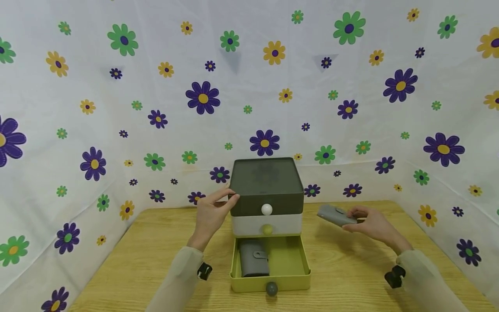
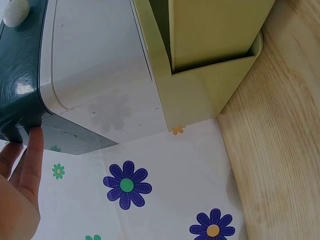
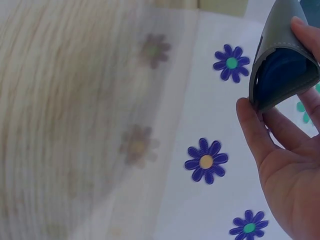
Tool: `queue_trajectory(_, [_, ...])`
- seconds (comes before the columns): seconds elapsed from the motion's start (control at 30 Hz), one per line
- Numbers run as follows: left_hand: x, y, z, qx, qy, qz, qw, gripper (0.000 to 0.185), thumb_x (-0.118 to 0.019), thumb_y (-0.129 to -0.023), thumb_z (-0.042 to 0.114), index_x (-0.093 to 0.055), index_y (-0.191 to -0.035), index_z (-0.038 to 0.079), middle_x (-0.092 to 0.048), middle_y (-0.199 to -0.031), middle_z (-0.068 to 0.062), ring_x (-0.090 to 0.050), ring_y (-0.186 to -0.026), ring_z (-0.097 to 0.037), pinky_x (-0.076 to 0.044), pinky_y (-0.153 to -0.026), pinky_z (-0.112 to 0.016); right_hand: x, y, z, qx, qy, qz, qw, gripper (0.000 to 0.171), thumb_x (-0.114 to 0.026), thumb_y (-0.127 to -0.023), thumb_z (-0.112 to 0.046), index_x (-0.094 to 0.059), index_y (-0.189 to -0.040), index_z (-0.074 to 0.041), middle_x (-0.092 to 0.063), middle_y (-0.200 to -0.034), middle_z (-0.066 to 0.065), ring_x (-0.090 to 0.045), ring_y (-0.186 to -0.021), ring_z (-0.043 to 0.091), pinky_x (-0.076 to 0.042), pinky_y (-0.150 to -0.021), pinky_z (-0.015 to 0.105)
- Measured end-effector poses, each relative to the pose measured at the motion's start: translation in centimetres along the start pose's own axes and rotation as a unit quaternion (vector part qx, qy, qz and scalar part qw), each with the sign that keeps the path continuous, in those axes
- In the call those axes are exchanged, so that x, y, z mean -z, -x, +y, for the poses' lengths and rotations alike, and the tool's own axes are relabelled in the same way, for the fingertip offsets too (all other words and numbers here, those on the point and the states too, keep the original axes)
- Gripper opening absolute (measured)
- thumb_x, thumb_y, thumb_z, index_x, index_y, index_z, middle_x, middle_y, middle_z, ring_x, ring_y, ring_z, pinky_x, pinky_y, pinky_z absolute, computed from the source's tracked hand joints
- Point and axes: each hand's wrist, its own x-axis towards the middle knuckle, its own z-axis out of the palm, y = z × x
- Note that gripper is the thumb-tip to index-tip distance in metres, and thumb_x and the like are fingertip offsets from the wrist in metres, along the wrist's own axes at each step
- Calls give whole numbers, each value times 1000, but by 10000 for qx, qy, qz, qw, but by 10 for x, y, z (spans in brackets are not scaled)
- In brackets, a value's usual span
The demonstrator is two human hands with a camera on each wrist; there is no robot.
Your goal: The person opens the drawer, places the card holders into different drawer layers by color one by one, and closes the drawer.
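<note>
Two grey pouches are in play, and I am handling the second one. I am holding this grey pouch (image 1: 336, 215) in my right hand (image 1: 372, 225), fingers and thumb curled round its far end, lifted just above the counter (image 1: 163, 242) to the right of the drawer cabinet (image 1: 267, 203). In the right wrist view the pouch (image 3: 280, 60) is showing a dark blue lining between its grey walls, with my fingers (image 3: 252, 135) wrapping its edge.

My left hand (image 1: 210, 214) is resting with straight fingers against the left front corner of the cabinet's dark top tier; the left wrist view is showing the fingertips (image 2: 32, 150) touching that dark edge and gripping nothing. To my eye it is steadying the cabinet.

Below, the bottom drawer (image 1: 290, 262), yellow-green, is standing pulled out toward me, and the other grey pouch (image 1: 254, 258) is lying along its left side, leaving the right part bare.

I judge that I am in the step of carrying the held pouch toward that open drawer. The next move is calling for swinging my right hand left and low, turning the pouch lengthwise, and setting it beside the first without catching the drawer's wall or the round knob (image 1: 271, 289) at its front.
</note>
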Motion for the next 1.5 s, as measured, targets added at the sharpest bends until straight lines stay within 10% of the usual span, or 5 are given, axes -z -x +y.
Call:
queue_trajectory(0.73, [-3, -1, 4, 67, -117, 56, 9999, 12, -75, -87, 14, -77, -97, 8, -71, -116, -13, -66, -115, -27, -61, -78, -37, 0, 11, -35, 949, -779, -1568, 9800, 29, -82, -80, -24, -66, -99, -10, -63, -119, 12, -57, -101, 27, -52, -93, 36])
queue_trajectory(1.03, [2, 2, 33, 9, -46, 32, 10000, 12, -73, -88, 10, -76, -97, 3, -69, -118, -19, -65, -114, -31, -61, -78, -38, -9, 13, -51, 1292, -943, -1950, 9677, 24, -81, -80, -20, -66, -95, -11, -64, -118, 11, -59, -106, 27, -53, -96, 29])
queue_trajectory(1.5, [0, 2, 29, 71, 33, 121, 9999, 11, -74, -87, 9, -76, -96, 3, -72, -114, -16, -68, -109, -28, -60, -78, -48, -24, 14, -62, 1440, -755, -2035, 9655, 24, -81, -79, -24, -66, -94, -15, -66, -113, 4, -60, -99, 21, -53, -92, 33])
